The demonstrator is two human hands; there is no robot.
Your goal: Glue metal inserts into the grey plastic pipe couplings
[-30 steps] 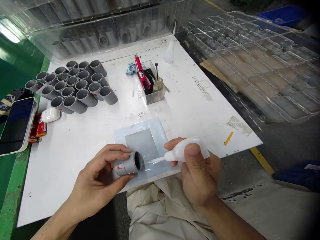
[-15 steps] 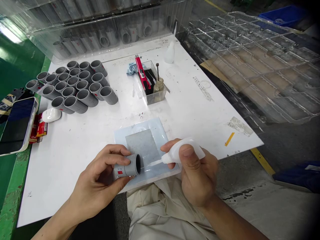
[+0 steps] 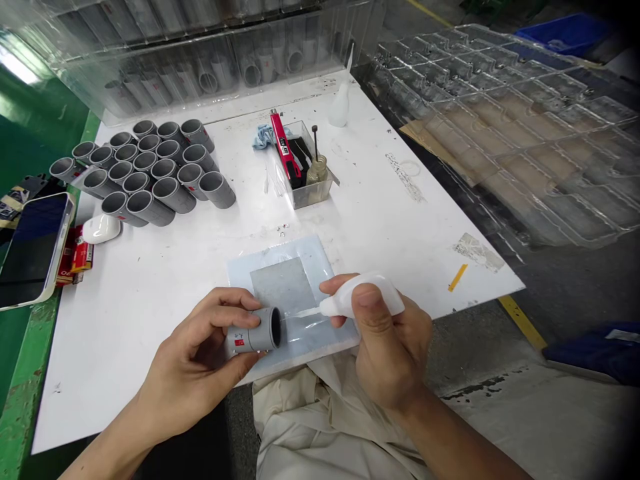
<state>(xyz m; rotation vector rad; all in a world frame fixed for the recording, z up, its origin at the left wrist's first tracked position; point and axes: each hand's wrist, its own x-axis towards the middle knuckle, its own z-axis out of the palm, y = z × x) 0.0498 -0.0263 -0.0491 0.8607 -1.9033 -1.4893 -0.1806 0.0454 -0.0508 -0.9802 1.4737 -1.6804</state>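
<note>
My left hand (image 3: 187,353) is shut around a short grey PVC pipe coupling (image 3: 253,331) with a red mark, its open end facing right. My right hand (image 3: 387,340) grips a white plastic squeeze bottle (image 3: 365,295) on its side. The bottle's thin, clear nozzle (image 3: 303,313) points left toward the coupling's mouth, and I cannot tell whether it touches. Both hands are over a pale blue plastic sheet (image 3: 280,287) with a grey square on it. The coupling's inside is mostly hidden.
Several grey couplings (image 3: 150,167) stand stacked on the white board (image 3: 400,227). Behind them are a clear box (image 3: 307,190) with a red utility knife and glass jar, and a white bottle (image 3: 340,107). A phone (image 3: 35,250) lies left; clear plastic trays (image 3: 500,127) lie right.
The coupling has turned a little in my left hand, bringing its red mark round. My right hand and the bottle have shifted slightly left, with the nozzle closer to the coupling's mouth.
</note>
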